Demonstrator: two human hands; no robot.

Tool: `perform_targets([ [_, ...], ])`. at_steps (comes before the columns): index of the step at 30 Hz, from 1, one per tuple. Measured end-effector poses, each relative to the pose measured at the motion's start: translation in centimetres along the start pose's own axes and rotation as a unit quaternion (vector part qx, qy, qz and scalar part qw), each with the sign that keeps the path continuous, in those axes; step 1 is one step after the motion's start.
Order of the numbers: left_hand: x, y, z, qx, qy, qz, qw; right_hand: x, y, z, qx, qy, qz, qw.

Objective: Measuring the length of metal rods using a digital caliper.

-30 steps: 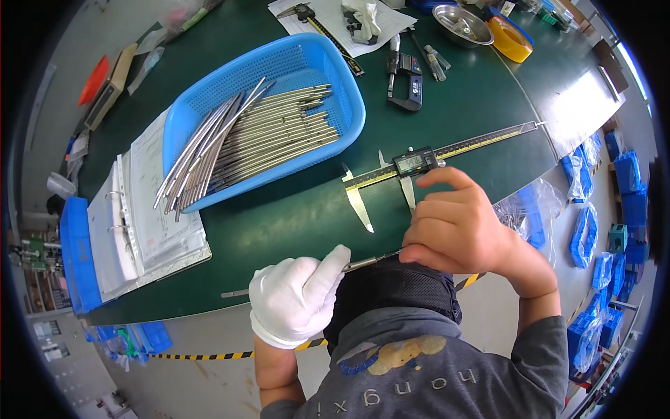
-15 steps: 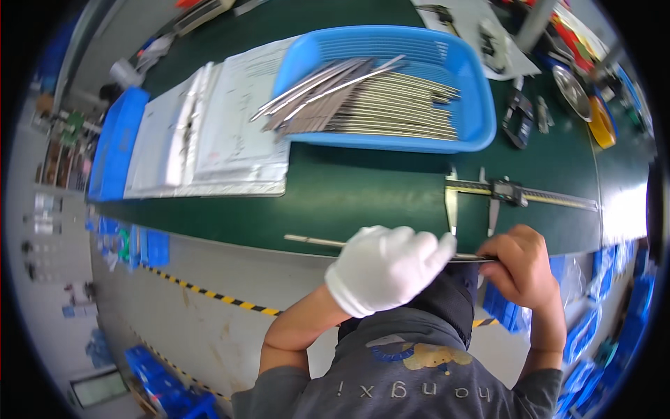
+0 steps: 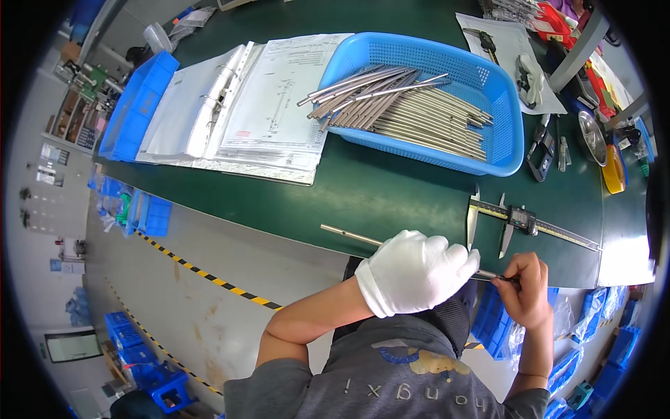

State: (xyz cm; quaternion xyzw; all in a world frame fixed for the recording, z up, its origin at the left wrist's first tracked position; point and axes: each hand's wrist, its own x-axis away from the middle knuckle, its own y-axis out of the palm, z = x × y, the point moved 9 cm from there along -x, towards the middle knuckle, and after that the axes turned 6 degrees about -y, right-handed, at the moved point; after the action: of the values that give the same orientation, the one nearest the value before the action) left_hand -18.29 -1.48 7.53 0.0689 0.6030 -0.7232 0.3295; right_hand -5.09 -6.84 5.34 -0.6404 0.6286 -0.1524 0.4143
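A thin metal rod [image 3: 349,234] lies slantwise along the table's front edge. My left hand [image 3: 419,274], in a white glove, is closed round it, and the rod's far-left end sticks out past the glove. Bare, my right hand [image 3: 525,290] pinches the rod's right end, where a short dark piece shows between thumb and fingers; what that piece is, I cannot make out. Just beyond my hands a digital caliper [image 3: 520,218] rests on the green table with its jaws apart. Farther back, a blue plastic basket [image 3: 513,143] holds many similar metal rods [image 3: 426,119].
An open ring binder [image 3: 279,112] with drawing sheets lies left of the basket, beside a blue bin [image 3: 136,115]. To the right are a dark handheld gauge [image 3: 541,157], a metal bowl [image 3: 592,138] and a yellow tape roll [image 3: 614,171]. Another caliper [image 3: 486,43] lies on paper behind.
The view has tilted, so the table items appear shifted rightward. My hands still hold the rod; a dark piece now shows at my right fingertips.
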Motion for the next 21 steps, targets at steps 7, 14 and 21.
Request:
perform_targets([
  [7,-0.1,-0.8,-0.4,-0.007,-0.001,-0.04,0.999,-1.8,-0.1,-1.9,0.045,-0.069,-0.045,0.996],
  [14,-0.1,-0.9,-0.1,-0.007,0.031,-0.031,0.999,-0.9,-0.6,-2.4,0.059,-0.102,0.006,0.993],
  [21,-0.3,-1.8,-0.5,-0.006,-0.004,-0.004,1.0,-0.4,-1.4,-2.1,0.057,-0.091,0.094,0.99],
])
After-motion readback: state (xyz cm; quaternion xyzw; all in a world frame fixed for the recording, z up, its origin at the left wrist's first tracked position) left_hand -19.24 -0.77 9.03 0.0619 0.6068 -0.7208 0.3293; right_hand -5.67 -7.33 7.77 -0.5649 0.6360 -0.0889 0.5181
